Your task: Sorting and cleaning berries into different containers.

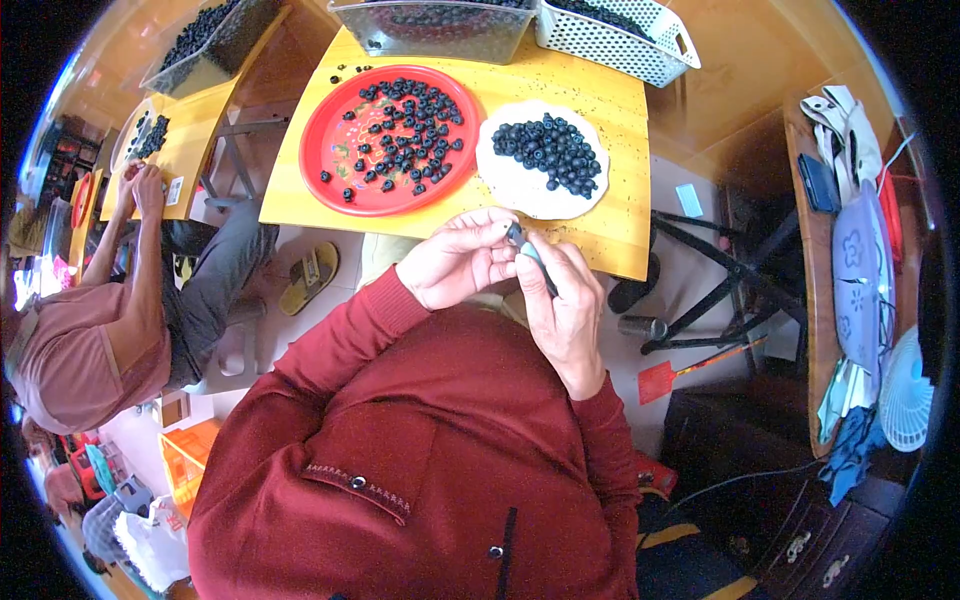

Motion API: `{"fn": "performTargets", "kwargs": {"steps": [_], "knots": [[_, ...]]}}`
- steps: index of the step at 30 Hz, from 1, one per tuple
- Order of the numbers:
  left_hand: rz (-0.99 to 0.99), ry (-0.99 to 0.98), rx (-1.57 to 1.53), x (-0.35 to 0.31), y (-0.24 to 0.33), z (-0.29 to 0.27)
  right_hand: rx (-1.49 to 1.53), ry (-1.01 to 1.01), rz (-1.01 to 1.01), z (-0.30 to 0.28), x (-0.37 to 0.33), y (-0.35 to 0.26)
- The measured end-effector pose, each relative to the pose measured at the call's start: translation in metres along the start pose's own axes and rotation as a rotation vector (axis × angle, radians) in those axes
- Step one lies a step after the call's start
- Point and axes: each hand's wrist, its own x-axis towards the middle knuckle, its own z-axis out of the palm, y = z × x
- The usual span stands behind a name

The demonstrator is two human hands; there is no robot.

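L hand (450,264) grip narrow, pinching sm dk piece (514,231); R hand (566,305) grip snug round grn-handled tool (530,252).

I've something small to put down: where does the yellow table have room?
The yellow table is nearly bare between the white plate and the right edge, and at the near left corner beside the red tray. Crowded: the far edge, with clear bin and white basket; front middle, by left hand and right hand.
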Motion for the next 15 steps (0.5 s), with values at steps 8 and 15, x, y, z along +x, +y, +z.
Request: {"fn": "performTargets", "kwargs": {"steps": [8,15], "knots": [[0.032,0.005,0.125,-0.006,0.001,-0.002,0.07,-0.011,0.027,-0.006,-0.003,-0.007],[0.029,-0.049,0.279,-0.013,-0.001,0.03,0.085,0.181,0.155,-0.016,-0.011,0.025]]}}
